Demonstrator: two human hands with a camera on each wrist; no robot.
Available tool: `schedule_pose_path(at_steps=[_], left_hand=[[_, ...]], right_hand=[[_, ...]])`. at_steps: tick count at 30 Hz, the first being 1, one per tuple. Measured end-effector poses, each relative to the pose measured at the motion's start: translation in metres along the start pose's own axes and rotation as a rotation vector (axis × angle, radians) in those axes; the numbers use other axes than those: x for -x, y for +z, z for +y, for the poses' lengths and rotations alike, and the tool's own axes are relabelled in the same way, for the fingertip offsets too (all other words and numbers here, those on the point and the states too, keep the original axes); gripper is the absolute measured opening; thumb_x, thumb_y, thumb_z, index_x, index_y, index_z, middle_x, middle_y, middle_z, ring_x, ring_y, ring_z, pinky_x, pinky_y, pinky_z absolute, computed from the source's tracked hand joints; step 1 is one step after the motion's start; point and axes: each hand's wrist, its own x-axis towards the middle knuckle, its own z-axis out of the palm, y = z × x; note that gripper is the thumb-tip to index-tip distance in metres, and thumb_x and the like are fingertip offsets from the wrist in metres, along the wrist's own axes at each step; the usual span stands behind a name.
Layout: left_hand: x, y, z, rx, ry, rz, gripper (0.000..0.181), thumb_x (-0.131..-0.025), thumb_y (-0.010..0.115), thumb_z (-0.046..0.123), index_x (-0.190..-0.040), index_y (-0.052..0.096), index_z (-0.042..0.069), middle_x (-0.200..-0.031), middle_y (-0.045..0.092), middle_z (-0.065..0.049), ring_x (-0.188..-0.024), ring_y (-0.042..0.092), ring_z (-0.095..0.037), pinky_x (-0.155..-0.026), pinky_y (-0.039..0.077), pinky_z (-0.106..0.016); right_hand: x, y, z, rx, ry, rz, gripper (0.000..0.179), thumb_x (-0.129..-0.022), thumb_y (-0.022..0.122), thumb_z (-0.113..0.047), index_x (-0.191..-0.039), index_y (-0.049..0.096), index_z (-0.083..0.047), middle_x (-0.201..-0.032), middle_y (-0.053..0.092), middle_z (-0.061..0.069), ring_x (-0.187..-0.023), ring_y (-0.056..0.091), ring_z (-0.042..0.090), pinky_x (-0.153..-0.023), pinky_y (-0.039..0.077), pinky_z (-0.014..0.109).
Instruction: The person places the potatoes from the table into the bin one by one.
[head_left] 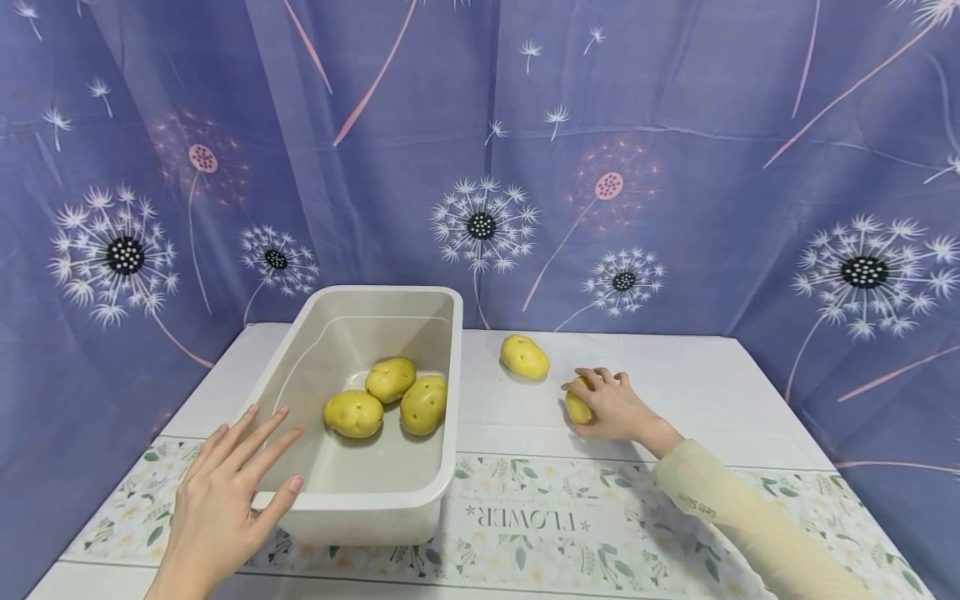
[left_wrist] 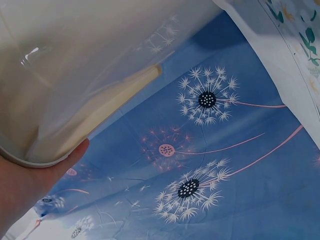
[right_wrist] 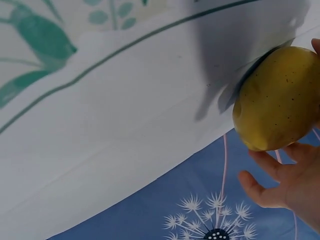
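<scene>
On the table's right side, my right hand point(head_left: 611, 408) grips a yellow potato point(head_left: 578, 406), its fingers curled over it. The right wrist view shows this potato point(right_wrist: 277, 100) large, with fingers point(right_wrist: 285, 170) round its side. A second potato point(head_left: 525, 357) lies just to the left, toward the back. My left hand point(head_left: 225, 500) rests at the near left corner of a pale grey plastic bin point(head_left: 408, 501), fingers spread and nearly straight. Inside the bin, three potatoes sit close together: one at front left point(head_left: 353, 414), one behind point(head_left: 391, 380), one at right point(head_left: 423, 406).
A white cloth with a floral band point(head_left: 540, 550) and the word FLOWER covers the table. Behind it and along both sides hangs a purple-blue curtain point(head_left: 390, 208) printed with dandelions. The bin's tall right wall point(head_left: 452, 392) stands between its potatoes and the two outside.
</scene>
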Motion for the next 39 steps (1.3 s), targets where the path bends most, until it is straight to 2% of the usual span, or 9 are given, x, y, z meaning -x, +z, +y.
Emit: schedule_pose_path(at_steps=[5, 14, 34, 39], left_hand=[[0.0006, -0.0003, 0.0003, 0.001, -0.004, -0.005, 0.041, -0.082, 0.055, 0.041, -0.115, 0.061, 0.017, -0.129, 0.053, -0.005, -0.133, 0.031, -0.017, -0.115, 0.012, -0.030], [0.0005, -0.0013, 0.0014, 0.005, -0.008, -0.011, 0.041, -0.082, 0.055, 0.041, -0.115, 0.061, 0.017, -0.127, 0.054, -0.008, -0.133, 0.031, -0.018, -0.115, 0.012, -0.030], [0.0005, -0.0009, 0.0007, 0.002, -0.002, -0.001, 0.041, -0.082, 0.054, 0.040, -0.114, 0.061, 0.016, -0.130, 0.053, -0.005, -0.133, 0.032, -0.018, -0.115, 0.013, -0.030], [-0.0001, -0.0013, 0.0015, -0.002, -0.006, -0.009, 0.041, -0.082, 0.055, 0.041, -0.114, 0.061, 0.016, -0.128, 0.054, -0.007, -0.133, 0.032, -0.019, -0.115, 0.013, -0.031]], right_hand=[[-0.0005, 0.0011, 0.0001, 0.007, -0.001, -0.020, 0.060, -0.067, 0.069, -0.044, -0.120, 0.054, -0.018, -0.125, 0.048, 0.020, -0.106, 0.047, 0.039, -0.074, 0.038, 0.055], [-0.0020, 0.0024, 0.0006, 0.017, 0.007, -0.030, 0.062, -0.066, 0.070, -0.045, -0.120, 0.054, -0.019, -0.125, 0.048, 0.020, -0.103, 0.048, 0.038, -0.072, 0.038, 0.052], [-0.0036, 0.0014, -0.0013, -0.003, 0.015, -0.017, 0.058, -0.066, 0.070, -0.042, -0.117, 0.057, -0.019, -0.120, 0.051, 0.019, -0.094, 0.049, 0.036, -0.067, 0.038, 0.047], [-0.0043, 0.0000, -0.0009, -0.004, 0.019, -0.019, 0.056, -0.065, 0.071, -0.042, -0.115, 0.058, -0.019, -0.119, 0.052, 0.019, -0.093, 0.049, 0.035, -0.067, 0.037, 0.046]])
